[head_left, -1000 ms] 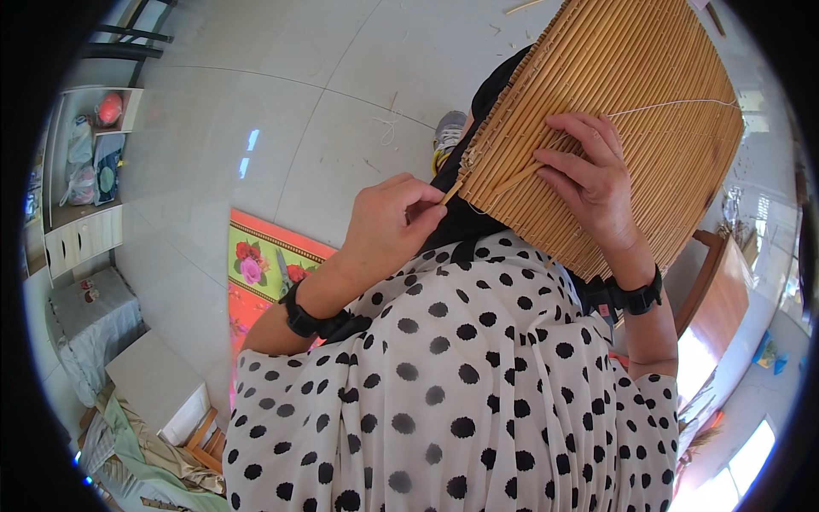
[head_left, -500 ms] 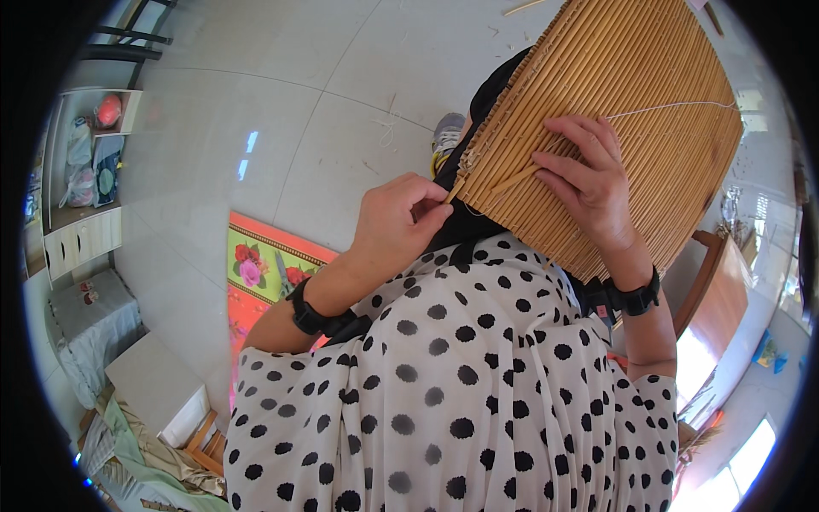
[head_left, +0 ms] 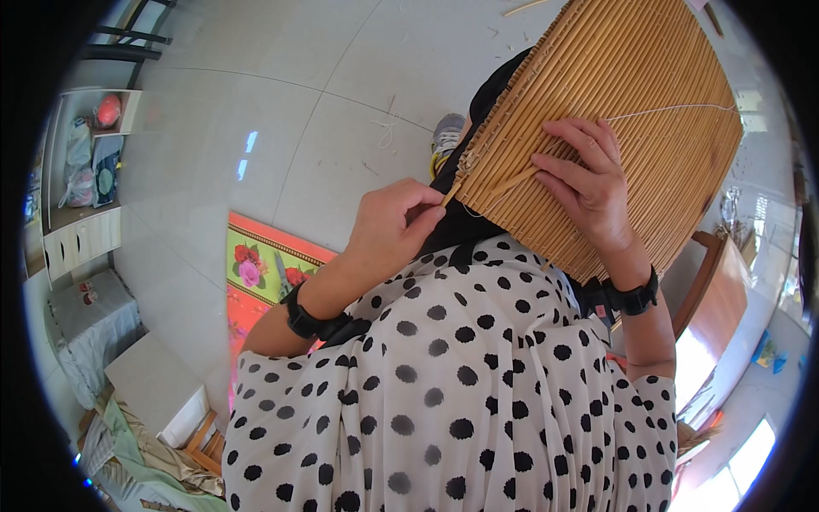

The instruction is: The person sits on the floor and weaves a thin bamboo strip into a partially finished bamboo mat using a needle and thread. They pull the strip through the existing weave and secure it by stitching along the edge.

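Woven reed mat [head_left: 614,111], tan, ribbed with parallel stalks, lies tilted across the person's lap, upper right of view, over dark trousers. One loose reed [head_left: 495,183] runs slantwise along the mat's lower left edge. Left hand [head_left: 388,230]: fingers curled together, thumb and forefinger pinching the reed's near end at the mat's corner. Right hand [head_left: 589,183]: laid flat on the mat's face, fingers slightly spread, fingertips pressing the reed's far end. A thin pale string [head_left: 674,109] crosses the mat from the right hand toward its right edge. Both wrists carry black bands. Polka-dot garment [head_left: 452,392] fills the lower view. Beyond: grey tiled floor [head_left: 281,102], a floral floor mat [head_left: 264,269] at left, a shelf unit [head_left: 85,162] far left.
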Demonstrator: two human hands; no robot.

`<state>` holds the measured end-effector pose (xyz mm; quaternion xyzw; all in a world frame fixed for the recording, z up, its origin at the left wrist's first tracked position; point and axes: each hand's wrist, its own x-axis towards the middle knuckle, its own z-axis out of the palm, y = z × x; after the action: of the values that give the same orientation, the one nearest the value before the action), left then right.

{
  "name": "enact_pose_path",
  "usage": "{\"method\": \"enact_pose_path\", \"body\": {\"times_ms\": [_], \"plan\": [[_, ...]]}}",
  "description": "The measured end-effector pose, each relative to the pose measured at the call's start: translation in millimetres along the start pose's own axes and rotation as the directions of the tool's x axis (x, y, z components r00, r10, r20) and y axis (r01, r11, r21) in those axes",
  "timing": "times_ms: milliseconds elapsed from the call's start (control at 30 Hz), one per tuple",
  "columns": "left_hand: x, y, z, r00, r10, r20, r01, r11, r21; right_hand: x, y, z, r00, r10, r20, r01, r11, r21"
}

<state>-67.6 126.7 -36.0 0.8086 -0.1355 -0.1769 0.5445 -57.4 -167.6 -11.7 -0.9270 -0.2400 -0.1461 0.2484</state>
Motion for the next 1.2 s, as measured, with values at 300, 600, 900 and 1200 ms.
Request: {"method": "enact_pose_path", "body": {"times_ms": [300, 600, 900, 1200], "plan": [[4, 1, 5, 0.992, 0.108, -0.061, -0.103, 0.992, 0.073, 0, 0, -2, 1.000, -0.002, 0.001, 0.002, 1.000, -0.002], [5, -2, 10, 0.988, 0.112, -0.108, -0.105, 0.992, 0.063, 0, 0, 0, 1.000, -0.018, 0.009, 0.018, 1.000, -0.020], [1, -7, 5, 1.000, -0.010, -0.022, 0.009, 0.999, -0.050, -1, 1, -2, 1.000, -0.002, 0.029, 0.004, 0.999, -0.042], [-1, -3, 1, 0.999, 0.020, -0.034, -0.020, 1.000, 0.003, -1, 1, -1, 0.999, -0.015, 0.035, 0.017, 0.999, -0.042]]}}
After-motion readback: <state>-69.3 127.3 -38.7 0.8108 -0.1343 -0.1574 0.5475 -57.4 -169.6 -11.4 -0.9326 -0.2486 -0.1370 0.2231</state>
